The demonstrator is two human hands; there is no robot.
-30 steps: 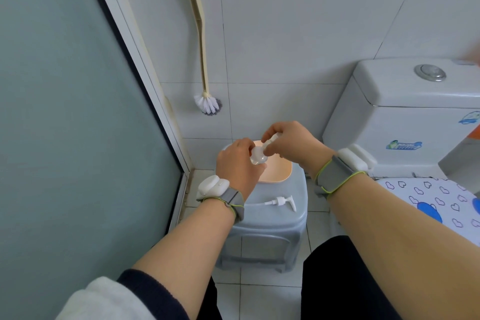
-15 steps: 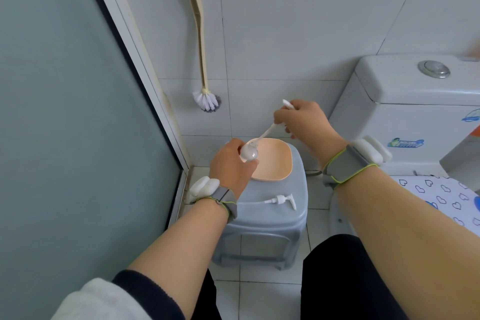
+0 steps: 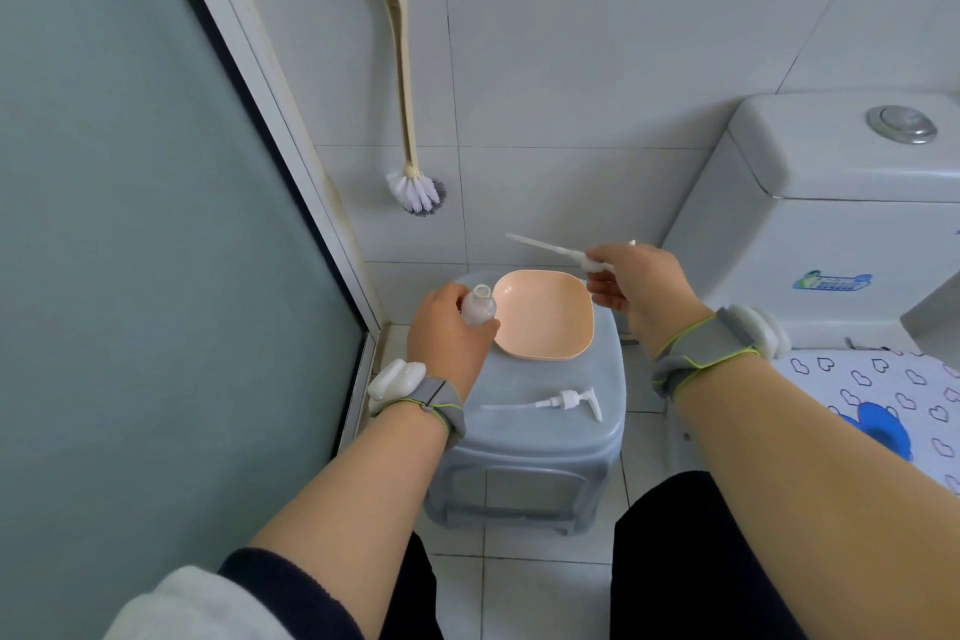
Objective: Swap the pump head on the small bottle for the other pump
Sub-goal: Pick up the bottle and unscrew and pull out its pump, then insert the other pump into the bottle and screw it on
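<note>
My left hand (image 3: 447, 335) grips a small clear bottle (image 3: 479, 306), held upright with its neck open, over the left side of a grey plastic stool (image 3: 545, 437). My right hand (image 3: 631, 278) holds a white pump head (image 3: 566, 252) clear of the bottle, above the stool's back edge, its thin dip tube pointing left. A second white pump (image 3: 556, 402) lies on its side on the stool's front half, tube pointing left, untouched.
A peach square bowl (image 3: 543, 314) sits on the stool's back half, right of the bottle. A toilet brush (image 3: 415, 192) hangs on the tiled wall. The toilet tank (image 3: 831, 234) and patterned seat cover (image 3: 883, 405) are at right, a frosted glass door (image 3: 130, 250) at left.
My right hand has pulled the pump head up and out of the bottle and carried it right. My left hand with the bottle has stayed low at the stool.
</note>
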